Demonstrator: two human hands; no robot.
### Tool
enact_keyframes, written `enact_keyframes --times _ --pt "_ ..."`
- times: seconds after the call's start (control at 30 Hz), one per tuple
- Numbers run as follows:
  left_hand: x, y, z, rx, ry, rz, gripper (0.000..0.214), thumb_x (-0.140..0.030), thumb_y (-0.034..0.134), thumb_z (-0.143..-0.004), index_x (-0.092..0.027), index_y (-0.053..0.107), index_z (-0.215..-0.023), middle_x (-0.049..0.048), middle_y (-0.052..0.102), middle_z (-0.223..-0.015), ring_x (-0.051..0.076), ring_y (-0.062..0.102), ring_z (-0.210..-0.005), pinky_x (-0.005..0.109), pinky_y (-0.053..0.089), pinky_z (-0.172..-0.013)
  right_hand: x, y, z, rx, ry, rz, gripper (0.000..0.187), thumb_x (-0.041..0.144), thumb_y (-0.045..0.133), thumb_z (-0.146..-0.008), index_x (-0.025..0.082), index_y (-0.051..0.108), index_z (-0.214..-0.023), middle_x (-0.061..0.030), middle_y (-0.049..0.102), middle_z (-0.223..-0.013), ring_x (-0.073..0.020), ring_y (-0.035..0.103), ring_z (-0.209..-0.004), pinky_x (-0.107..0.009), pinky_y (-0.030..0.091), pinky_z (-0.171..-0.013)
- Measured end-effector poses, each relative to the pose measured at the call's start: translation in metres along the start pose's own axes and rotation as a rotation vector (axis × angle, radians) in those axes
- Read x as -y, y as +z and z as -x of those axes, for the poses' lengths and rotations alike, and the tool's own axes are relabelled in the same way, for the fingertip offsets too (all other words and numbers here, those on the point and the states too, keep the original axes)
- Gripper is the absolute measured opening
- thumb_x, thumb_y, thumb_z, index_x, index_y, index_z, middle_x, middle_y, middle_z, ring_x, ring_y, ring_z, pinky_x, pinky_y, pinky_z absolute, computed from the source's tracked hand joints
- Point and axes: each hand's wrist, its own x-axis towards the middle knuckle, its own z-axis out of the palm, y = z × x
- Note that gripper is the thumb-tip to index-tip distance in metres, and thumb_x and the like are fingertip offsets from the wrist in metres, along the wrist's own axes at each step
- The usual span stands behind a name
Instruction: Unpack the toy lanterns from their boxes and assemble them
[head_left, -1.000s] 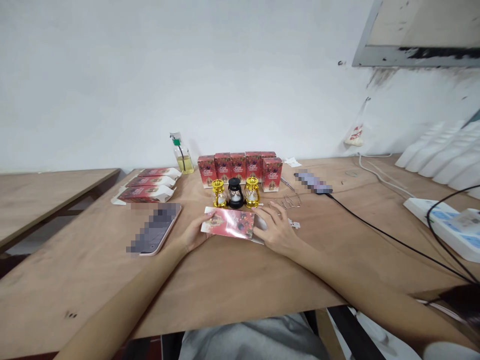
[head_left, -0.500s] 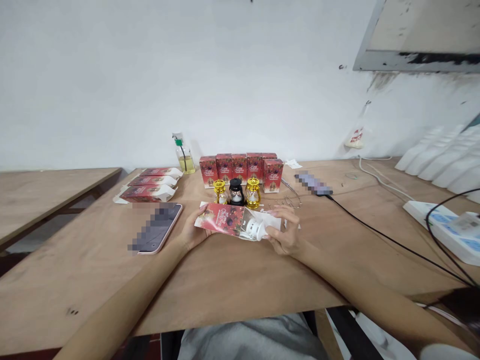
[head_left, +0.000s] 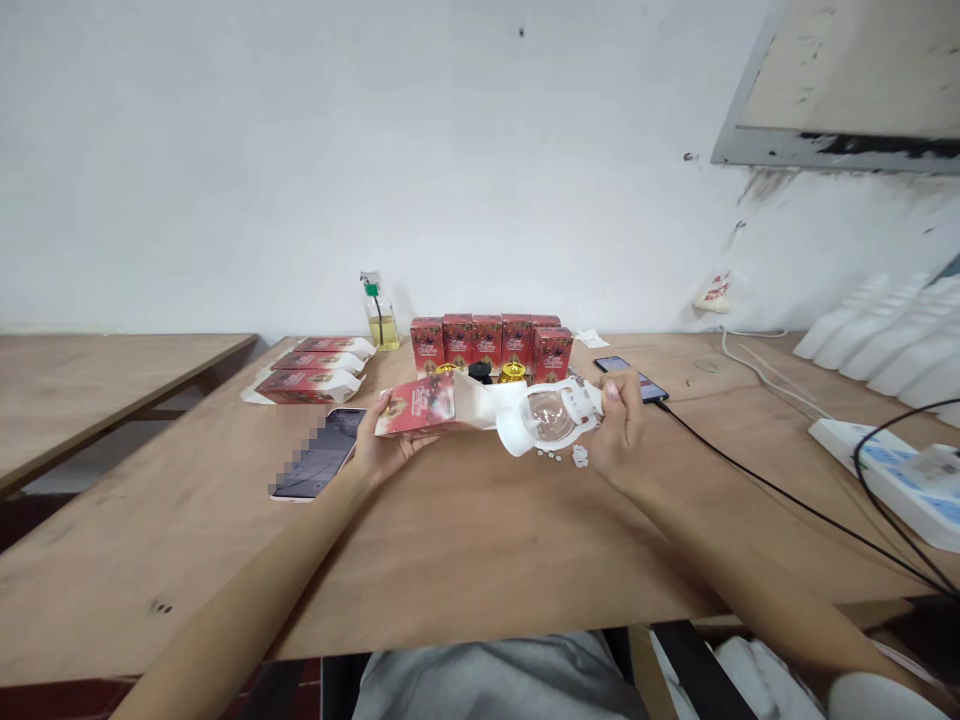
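My left hand (head_left: 382, 447) grips a red printed carton (head_left: 424, 404) lying on its side above the table, its white flap open toward the right. My right hand (head_left: 619, 424) is closed on a white toy lantern (head_left: 551, 416) with a clear globe, held just outside the carton's open end. Behind them a row of upright red cartons (head_left: 487, 340) stands on the wooden table (head_left: 480, 540). Gold and black lanterns (head_left: 480, 372) stand partly hidden behind the carton I hold.
Flat red cartons (head_left: 307, 372) lie stacked at the left, beside a phone (head_left: 319, 465). A small bottle of yellow liquid (head_left: 381, 318) stands at the back. Another phone (head_left: 630, 375) with a black cable lies right of centre. A white power strip (head_left: 885, 465) sits far right. Small white bits (head_left: 562, 456) lie under the lantern.
The carton was lifted off the table and opened. My right hand has drawn the white lantern out of its end and moved right with it.
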Motion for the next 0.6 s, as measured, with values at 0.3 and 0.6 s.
enact_keyframes --times 0.3,0.6 --pt "-0.007 0.016 0.004 -0.018 0.069 0.142 0.047 -0.051 0.030 -0.090 -0.016 0.061 -0.100 0.0083 0.068 -0.091 0.021 0.065 -0.080 0.035 0.057 -0.065 0.020 0.017 -0.011 0.246 -0.253 0.245 0.028 0.026 0.029 -0.094 0.022 0.036 -0.068 -0.0025 0.043 -0.071 -0.0165 0.043 -0.065 -0.030 0.036 -0.059" --pt "-0.016 0.084 -0.003 0.126 0.022 0.032 0.049 -0.053 0.033 -0.088 -0.013 0.061 -0.091 0.0098 0.066 -0.080 0.016 0.060 -0.061 0.026 0.050 -0.053 0.022 0.039 -0.004 0.473 -0.511 0.619 0.027 0.022 0.031 -0.092 0.017 0.051 -0.075 -0.0076 0.053 -0.075 -0.0181 0.047 -0.063 -0.031 0.034 -0.056"
